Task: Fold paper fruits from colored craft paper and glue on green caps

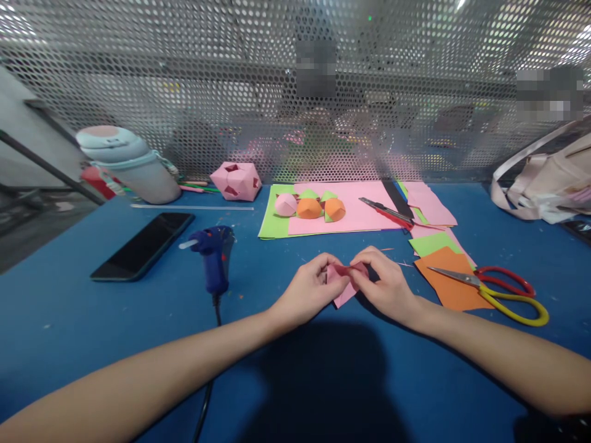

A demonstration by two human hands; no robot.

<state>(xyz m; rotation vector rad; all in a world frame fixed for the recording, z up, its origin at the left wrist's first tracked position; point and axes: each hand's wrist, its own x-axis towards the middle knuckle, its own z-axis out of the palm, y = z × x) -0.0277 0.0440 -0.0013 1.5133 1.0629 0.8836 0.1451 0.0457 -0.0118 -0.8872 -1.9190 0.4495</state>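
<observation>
Both hands pinch one small piece of pink paper above the blue table, near the middle of the view. My left hand is closed on its left side, thumb pressed along the near face. On the right side my right hand grips it between thumb and fingers. The paper is bent upward into a fold along its top, and its lower corner points toward me. Part of it is hidden behind my fingers.
A blue glue gun and black phone lie left. Folded paper pieces sit on stacked sheets beside a utility knife. Scissors rest on orange paper. Behind are a pink paper ball, bottle and bag.
</observation>
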